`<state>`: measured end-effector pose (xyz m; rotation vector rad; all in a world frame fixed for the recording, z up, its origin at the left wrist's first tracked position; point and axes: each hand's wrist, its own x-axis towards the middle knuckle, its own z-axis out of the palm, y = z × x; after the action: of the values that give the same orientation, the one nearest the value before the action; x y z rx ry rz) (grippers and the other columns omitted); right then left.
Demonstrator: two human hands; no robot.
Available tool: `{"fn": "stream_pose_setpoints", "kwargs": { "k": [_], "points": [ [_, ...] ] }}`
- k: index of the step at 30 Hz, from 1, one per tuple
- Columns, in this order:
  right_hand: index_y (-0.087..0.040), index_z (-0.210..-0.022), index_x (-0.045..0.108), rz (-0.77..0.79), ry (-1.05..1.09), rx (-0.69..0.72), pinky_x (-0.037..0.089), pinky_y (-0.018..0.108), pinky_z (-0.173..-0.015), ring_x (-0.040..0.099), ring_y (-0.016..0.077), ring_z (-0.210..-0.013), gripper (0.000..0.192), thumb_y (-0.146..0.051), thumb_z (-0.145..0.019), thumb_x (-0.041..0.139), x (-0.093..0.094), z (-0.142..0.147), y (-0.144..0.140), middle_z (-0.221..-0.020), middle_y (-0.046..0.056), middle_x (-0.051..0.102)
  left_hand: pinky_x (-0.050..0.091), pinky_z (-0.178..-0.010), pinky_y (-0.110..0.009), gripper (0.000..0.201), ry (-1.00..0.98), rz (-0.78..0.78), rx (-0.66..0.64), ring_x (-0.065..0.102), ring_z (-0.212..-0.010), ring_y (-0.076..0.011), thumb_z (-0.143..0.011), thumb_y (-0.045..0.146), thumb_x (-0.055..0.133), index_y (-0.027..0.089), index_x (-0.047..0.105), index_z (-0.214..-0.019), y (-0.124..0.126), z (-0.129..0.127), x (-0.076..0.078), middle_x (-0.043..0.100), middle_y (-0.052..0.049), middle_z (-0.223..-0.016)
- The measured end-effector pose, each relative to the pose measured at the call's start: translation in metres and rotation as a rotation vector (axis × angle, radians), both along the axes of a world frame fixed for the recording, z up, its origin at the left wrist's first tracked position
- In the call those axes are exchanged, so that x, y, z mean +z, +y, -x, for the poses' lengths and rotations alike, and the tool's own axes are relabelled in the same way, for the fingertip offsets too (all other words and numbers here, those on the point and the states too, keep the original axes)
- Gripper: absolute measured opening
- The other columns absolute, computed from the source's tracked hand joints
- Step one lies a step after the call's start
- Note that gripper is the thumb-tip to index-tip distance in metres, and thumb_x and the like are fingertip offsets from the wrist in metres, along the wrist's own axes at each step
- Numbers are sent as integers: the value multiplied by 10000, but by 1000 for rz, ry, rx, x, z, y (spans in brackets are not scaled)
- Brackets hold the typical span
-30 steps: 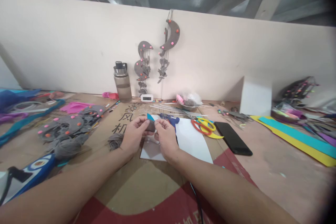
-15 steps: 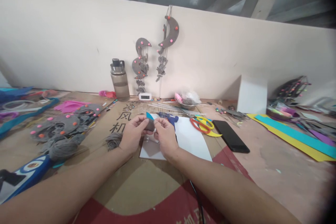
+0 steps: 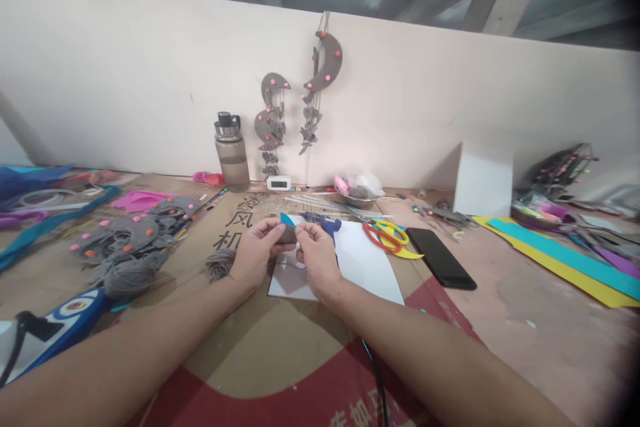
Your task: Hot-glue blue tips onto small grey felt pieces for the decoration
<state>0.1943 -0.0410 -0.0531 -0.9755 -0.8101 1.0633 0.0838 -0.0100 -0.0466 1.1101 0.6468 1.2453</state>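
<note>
My left hand (image 3: pixel 256 250) and my right hand (image 3: pixel 316 255) meet over a white sheet (image 3: pixel 367 267) on the cardboard-covered table. Both pinch a small grey felt piece (image 3: pixel 287 233) between thumbs and fingertips. A blue pointed scrap (image 3: pixel 285 219) shows just above my left fingers. A blue glue gun (image 3: pixel 323 223) lies right behind my right hand, and its black cord (image 3: pixel 376 380) runs toward me. A small ball of grey yarn (image 3: pixel 221 263) lies left of my left wrist.
Red and yellow scissors (image 3: pixel 384 235) and a black phone (image 3: pixel 439 257) lie to the right. Grey felt crescents with pink dots (image 3: pixel 127 235) cover the left. A water bottle (image 3: pixel 231 152), a small clock (image 3: pixel 279 182), a bowl (image 3: pixel 357 193) and hanging moon decorations (image 3: pixel 320 73) line the wall. Coloured foam strips (image 3: pixel 565 257) lie far right.
Both hands stay pinched on the grey felt piece with only small finger shifts. The view has drifted slightly.
</note>
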Motion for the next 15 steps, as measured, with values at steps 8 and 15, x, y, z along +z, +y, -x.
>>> {"fn": "stream_pose_setpoints", "kwargs": {
  "k": [8, 15],
  "points": [
    [-192, -781, 543, -4, -17, 8, 198, 178, -389, 286, 21, -392, 234, -390, -717, 648, 0, 0, -1, -538, -104, 420, 577, -641, -252, 278, -7, 23, 4, 602, -696, -106, -634, 345, 794, 156, 652, -781, 1, 0, 1, 641, 11, -803],
    [-187, -790, 541, 10, -2, -2, 199, 179, -393, 286, 18, -397, 234, -377, -713, 653, 3, 0, -2, -546, -102, 431, 574, -650, -249, 270, -12, 34, -26, 598, -699, -104, -655, 337, 780, 138, 652, -784, -2, 0, 4, 638, 3, -794]
  ]
}}
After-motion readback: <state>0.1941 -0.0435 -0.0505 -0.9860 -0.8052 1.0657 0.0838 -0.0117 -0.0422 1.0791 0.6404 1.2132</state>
